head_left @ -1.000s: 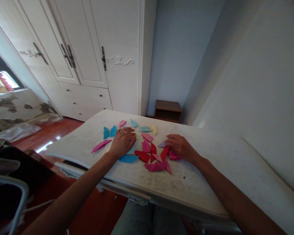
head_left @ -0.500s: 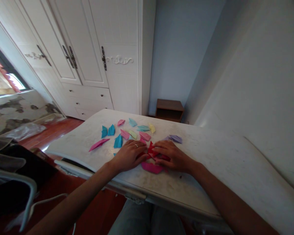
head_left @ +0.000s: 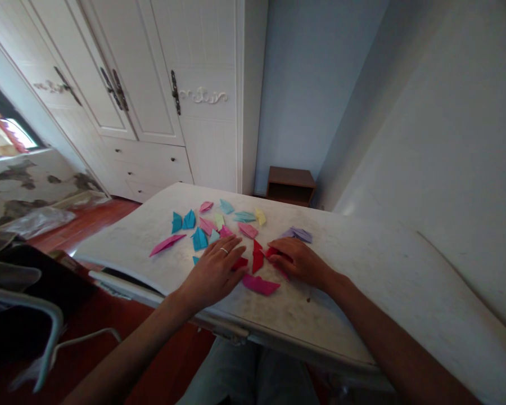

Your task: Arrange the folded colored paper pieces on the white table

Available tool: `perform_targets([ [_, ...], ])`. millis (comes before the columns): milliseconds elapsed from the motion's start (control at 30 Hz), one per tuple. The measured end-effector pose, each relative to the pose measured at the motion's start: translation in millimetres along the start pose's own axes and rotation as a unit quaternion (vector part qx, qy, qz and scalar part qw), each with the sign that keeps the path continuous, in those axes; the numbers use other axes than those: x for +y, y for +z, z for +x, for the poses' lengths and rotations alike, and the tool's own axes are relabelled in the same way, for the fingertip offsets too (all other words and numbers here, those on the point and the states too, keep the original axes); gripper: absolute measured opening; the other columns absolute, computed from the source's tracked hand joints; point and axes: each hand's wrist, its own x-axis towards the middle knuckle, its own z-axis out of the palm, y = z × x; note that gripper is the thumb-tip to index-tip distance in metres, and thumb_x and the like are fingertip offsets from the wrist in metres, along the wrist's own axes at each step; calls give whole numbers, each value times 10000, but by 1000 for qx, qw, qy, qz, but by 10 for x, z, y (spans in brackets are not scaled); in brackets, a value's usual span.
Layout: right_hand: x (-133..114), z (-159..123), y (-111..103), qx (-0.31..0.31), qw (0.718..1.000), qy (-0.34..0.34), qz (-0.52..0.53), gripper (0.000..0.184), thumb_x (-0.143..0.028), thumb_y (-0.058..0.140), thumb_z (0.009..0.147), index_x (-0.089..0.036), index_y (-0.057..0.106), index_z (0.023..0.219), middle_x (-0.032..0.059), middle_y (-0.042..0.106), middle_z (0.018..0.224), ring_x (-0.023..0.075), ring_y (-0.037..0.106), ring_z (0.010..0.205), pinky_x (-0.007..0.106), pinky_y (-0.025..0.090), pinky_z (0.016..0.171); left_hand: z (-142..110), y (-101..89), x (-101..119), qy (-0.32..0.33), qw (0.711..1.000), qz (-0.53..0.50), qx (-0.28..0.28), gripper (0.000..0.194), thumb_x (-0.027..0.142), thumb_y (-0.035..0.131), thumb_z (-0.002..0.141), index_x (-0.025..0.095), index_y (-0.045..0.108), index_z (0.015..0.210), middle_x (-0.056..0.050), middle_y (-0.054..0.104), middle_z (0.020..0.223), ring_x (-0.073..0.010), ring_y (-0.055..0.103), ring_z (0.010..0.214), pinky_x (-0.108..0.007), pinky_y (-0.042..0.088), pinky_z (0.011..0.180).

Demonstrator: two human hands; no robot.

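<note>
Small folded-paper pieces in several colours lie scattered over the white table. My left hand (head_left: 213,273), with a ring on one finger, rests with its fingers stretched over the papers; a red folded paper (head_left: 239,263) shows between its thumb and fingers. My right hand (head_left: 306,264) has its fingers curled over another red folded paper (head_left: 273,252), partly hidden. Between the hands stands a red folded paper (head_left: 257,257), touched by neither. Just in front of it lies a magenta boat-shaped folded paper (head_left: 260,284), close to my left thumb.
Blue folded papers (head_left: 199,239) and a long pink one (head_left: 167,245) lie on the left of the table (head_left: 354,253). Purple folded paper (head_left: 297,234) sits beyond my right hand. Behind are a white wardrobe (head_left: 211,140) and a brown nightstand (head_left: 292,177); a wall borders the right.
My hands have moved apart, left hand leftward and right hand slightly rightward. The red folded paper between them is now uncovered. The view has shifted slightly.
</note>
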Motion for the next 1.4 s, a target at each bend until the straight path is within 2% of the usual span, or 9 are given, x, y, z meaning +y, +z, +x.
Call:
perform_targets([
  [233,86,-16,-8,26,999,39,-22,257,-279,569,912,-164,685,1111,127,719,1074,255,644,1012,422,482,910,-109,20,246,98,990,-82,-54,285,394,541,931,207,652,1115,-88,644,1256,-254,525,1255,-446,403,1094],
  [400,49,7,-46,36,999,31,-6,209,-279,580,908,-186,702,1050,104,736,1014,249,655,954,417,491,875,-162,24,239,87,991,-97,-21,238,377,556,925,220,671,1062,-84,677,1181,-243,569,1194,-424,449,1050],
  [533,12,28,-120,116,990,63,40,238,-342,618,886,-205,693,1065,97,726,1044,243,656,974,418,492,900,-171,33,240,71,994,-86,-5,264,364,569,914,221,671,1111,-94,661,1220,-256,558,1218,-433,454,1049],
  [733,167,30,-276,290,921,191,177,351,-421,683,799,-202,670,1073,91,714,1069,228,675,951,406,536,855,-203,97,224,29,998,-59,11,261,346,584,892,222,679,1101,-98,622,1280,-295,498,1284,-493,432,1056],
  [933,555,-60,-372,384,856,307,163,449,-477,735,697,-146,664,991,88,709,874,183,647,706,342,537,668,-222,102,238,37,998,-51,8,346,342,591,885,200,631,1198,-105,618,1284,-297,485,1294,-500,429,1049],
  [1067,770,-18,-395,365,836,367,183,497,-522,717,689,-126,657,984,93,706,831,187,641,672,313,513,589,-209,98,260,36,998,-52,6,348,339,599,876,190,633,1188,-105,626,1273,-295,492,1285,-491,424,1053],
  [1200,842,136,-432,325,881,339,64,435,-407,703,738,-133,651,1072,106,725,951,199,663,760,338,521,709,-203,93,269,30,998,-47,5,365,346,594,876,183,620,1202,-113,619,1287,-300,484,1291,-502,413,1058],
  [1300,825,192,-472,225,911,337,-77,331,-291,684,752,-187,675,1066,90,730,1025,224,674,869,346,505,778,-203,85,269,30,998,-49,3,350,359,589,881,186,628,1182,-108,627,1272,-296,485,1288,-500,412,1058],
  [1400,777,133,-510,111,903,387,-148,283,-276,664,765,-206,697,1038,93,734,1037,259,675,941,348,497,772,-203,80,267,27,998,-50,9,346,361,583,885,184,628,1178,-109,633,1254,-294,497,1271,-497,419,1050],
])
